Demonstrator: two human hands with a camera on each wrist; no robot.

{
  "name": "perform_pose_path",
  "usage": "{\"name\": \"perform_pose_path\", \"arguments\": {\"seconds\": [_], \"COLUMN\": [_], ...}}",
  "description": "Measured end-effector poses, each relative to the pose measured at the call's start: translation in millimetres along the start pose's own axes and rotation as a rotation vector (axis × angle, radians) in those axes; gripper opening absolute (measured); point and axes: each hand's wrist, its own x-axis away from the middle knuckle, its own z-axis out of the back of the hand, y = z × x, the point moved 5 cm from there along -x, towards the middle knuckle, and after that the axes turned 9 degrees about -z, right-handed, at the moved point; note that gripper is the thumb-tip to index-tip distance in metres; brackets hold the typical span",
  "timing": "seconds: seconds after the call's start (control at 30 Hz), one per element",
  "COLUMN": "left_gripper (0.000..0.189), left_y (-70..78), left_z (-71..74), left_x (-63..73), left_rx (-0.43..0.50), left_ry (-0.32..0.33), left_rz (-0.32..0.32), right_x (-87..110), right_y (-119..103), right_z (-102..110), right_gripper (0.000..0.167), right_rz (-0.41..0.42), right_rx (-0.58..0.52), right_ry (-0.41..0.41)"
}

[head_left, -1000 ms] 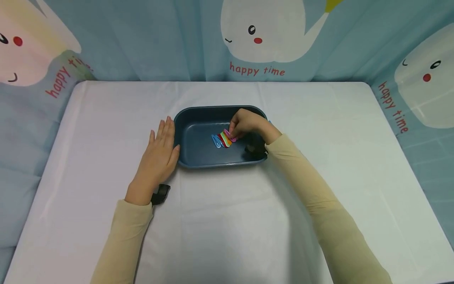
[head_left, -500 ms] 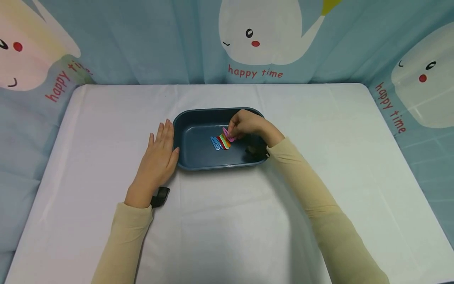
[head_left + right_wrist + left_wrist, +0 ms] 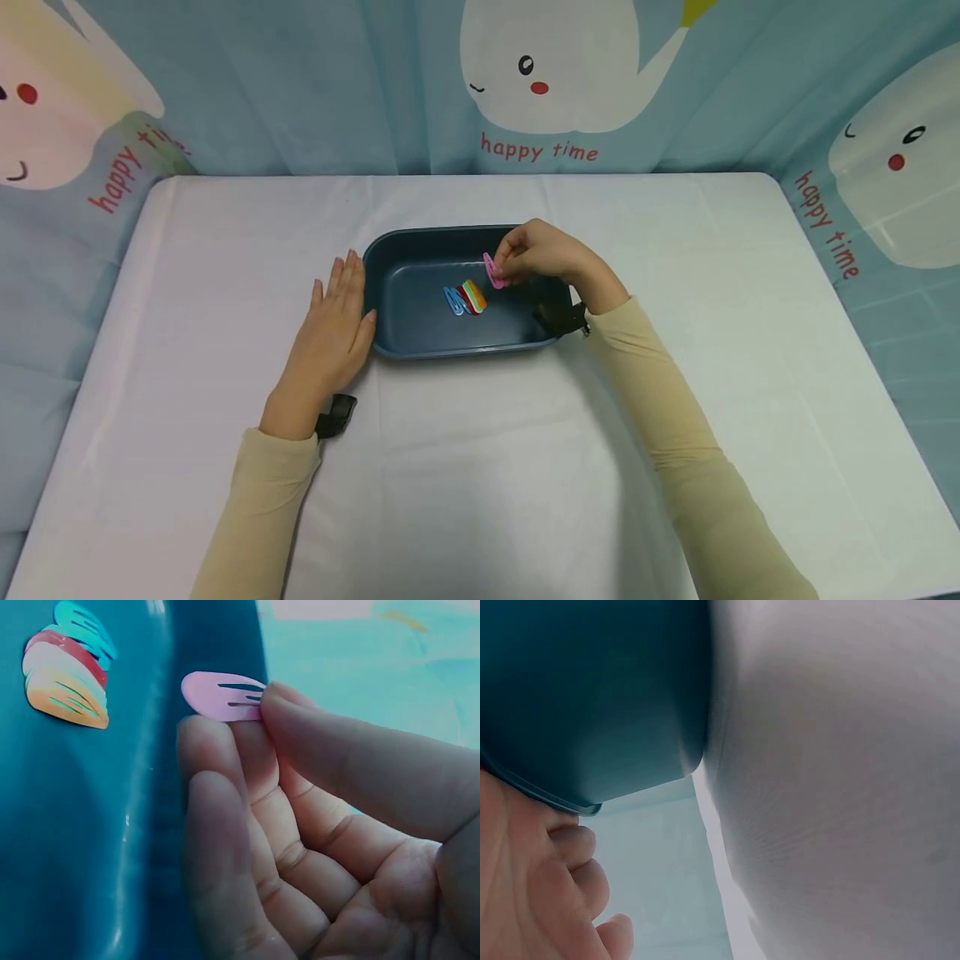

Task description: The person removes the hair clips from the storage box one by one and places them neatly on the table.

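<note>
Plainly, the right hand [image 3: 546,252] pinches a pink hair clip [image 3: 492,272] over the tray [image 3: 412,329], its long axis slanting from upper left to lower right in the head view (rounded end clear of the thumb); nearby lie blue, red, white and orange clips [image 3: 466,298], and the left hand [image 3: 327,333] rests against the tray's left end

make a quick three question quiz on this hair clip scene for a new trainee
1. Multiple choice: what pinches the pink clip? a) left hand b) right hand c) both hands
2. True or false: the other clips lie inside the tray.
3. Fill in: in the head view, the leftmost clips are ____.

Key: 1. b, the right hand; 2. true; 3. blue.
</note>
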Motion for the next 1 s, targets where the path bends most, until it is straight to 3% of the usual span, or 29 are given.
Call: {"name": "perform_pose_path", "arguments": {"seconds": [0.37,1.0], "left_gripper": [0.061,0.062], "left_y": [-0.9,-3.2], "left_z": [0.5,-0.5], "left_x": [0.9,-0.9], "left_rx": [0.006,0.007], "left_ry": [0.009,-0.002], "left_rz": [-0.002,0.008], "right_x": [16.1,39.1], "right_y": [2,32], "right_z": [14,41], "right_gripper": [0.009,0.009], "right_rz": [0.053,0.119], "right_rx": [-0.051,-0.236], "right_ry": [0.045,0.134]}}
